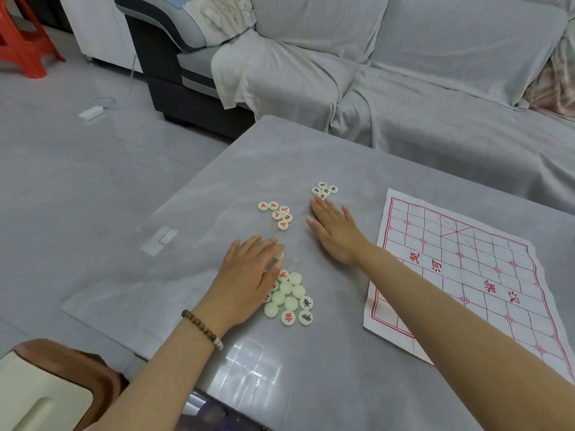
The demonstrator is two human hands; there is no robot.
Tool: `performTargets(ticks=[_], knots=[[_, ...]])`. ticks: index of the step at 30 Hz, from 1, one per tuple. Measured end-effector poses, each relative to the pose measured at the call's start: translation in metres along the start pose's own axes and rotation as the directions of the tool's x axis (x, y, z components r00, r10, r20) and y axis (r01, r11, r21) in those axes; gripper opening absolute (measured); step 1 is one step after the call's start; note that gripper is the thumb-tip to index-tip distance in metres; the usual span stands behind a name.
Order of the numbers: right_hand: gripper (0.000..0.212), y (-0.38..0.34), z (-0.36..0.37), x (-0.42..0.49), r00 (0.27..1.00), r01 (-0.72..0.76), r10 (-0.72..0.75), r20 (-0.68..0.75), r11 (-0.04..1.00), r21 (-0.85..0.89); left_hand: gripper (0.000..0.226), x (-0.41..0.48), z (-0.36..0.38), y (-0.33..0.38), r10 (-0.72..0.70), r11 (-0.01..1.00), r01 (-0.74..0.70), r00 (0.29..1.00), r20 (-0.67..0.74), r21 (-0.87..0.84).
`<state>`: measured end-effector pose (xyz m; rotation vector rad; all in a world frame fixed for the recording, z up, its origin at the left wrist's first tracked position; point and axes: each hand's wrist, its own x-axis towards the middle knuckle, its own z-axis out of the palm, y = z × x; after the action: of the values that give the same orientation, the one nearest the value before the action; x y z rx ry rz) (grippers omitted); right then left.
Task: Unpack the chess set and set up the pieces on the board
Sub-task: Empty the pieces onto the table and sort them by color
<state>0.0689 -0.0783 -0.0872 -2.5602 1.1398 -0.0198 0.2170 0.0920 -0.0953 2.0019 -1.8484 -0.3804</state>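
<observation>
Nearest, the left forearm with a bead bracelet [203, 327] at the wrist comes in from the lower left over the grey table [311, 384]. Left hand [249, 275] lies palm down, fingers loosely spread, over the left edge of the near pile of pieces [289, 298]; one pale disc [279, 255] shows just under its fingertips, touching them, but whether it is actually pinched cannot be told. Near pile: cream round discs packed together, most blank side up, a few showing red or black characters. Right of the pile, well apart, the cloth board [466, 275] lies flat and creased on the table, red grid and red characters, no pieces on it. Right forearm crosses the board's near-left part. Right hand [336, 233] is flat, palm down, fingers extended and slightly apart, holding nothing; its fingertips touch the near edge of the black-lettered group [324, 189], a small cluster of discs further out. Left of that hand, apart from it, sits the red-lettered group [278, 214], six or so discs face up in a loose curve. Beyond the table: a sofa [404, 73] under a grey cover. Far left on the floor, a white power strip [91, 112] with cable, and a red plastic stool [25, 35] in the corner.
</observation>
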Motion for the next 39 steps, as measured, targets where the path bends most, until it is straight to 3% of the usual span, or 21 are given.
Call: performTargets(ticks=[4,9,15,17,21,24,33,36,39], knots=[[0.055,-0.030,0.004,-0.062,0.976,0.197,-0.182,-0.122,0.973,0.123,0.078,-0.004,-0.002,-0.004,-0.025,0.999,0.026,0.999,-0.021,0.034],[0.060,-0.051,0.027,-0.158,0.943,0.327,-0.328,0.050,0.944,0.036,0.063,-0.009,-0.001,-0.009,-0.058,0.998,0.059,0.996,-0.064,0.018],[0.064,-0.042,0.035,-0.176,0.938,0.333,-0.318,0.139,0.938,-0.101,0.077,-0.025,-0.005,-0.009,-0.046,0.998,0.044,0.998,-0.050,-0.033],[0.066,-0.039,0.033,-0.173,0.945,0.306,-0.287,0.156,0.945,-0.115,0.070,-0.029,-0.008,-0.012,-0.077,0.996,0.075,0.996,-0.048,-0.043],[0.077,-0.029,0.022,-0.135,0.983,0.144,-0.125,0.135,0.979,-0.146,0.051,-0.029,-0.014,-0.016,-0.144,0.989,0.141,0.987,-0.071,-0.046],[0.068,-0.021,0.012,-0.081,0.987,0.007,0.008,0.158,0.995,-0.097,0.050,-0.024,-0.013,-0.015,-0.147,0.989,0.145,0.988,-0.052,-0.042],[0.068,-0.007,0.012,0.030,0.985,-0.166,0.167,0.053,0.986,-0.014,0.047,-0.010,-0.009,-0.021,-0.118,0.993,0.118,0.993,-0.024,-0.012],[0.065,-0.014,0.006,0.023,0.993,-0.113,0.113,-0.040,0.994,0.013,0.046,-0.009,-0.012,-0.021,-0.118,0.993,0.116,0.992,-0.040,-0.035],[0.059,-0.044,0.009,-0.020,0.976,0.081,-0.048,-0.212,0.985,0.150,0.046,-0.009,-0.016,-0.027,-0.140,0.989,0.137,0.988,-0.062,-0.050]])
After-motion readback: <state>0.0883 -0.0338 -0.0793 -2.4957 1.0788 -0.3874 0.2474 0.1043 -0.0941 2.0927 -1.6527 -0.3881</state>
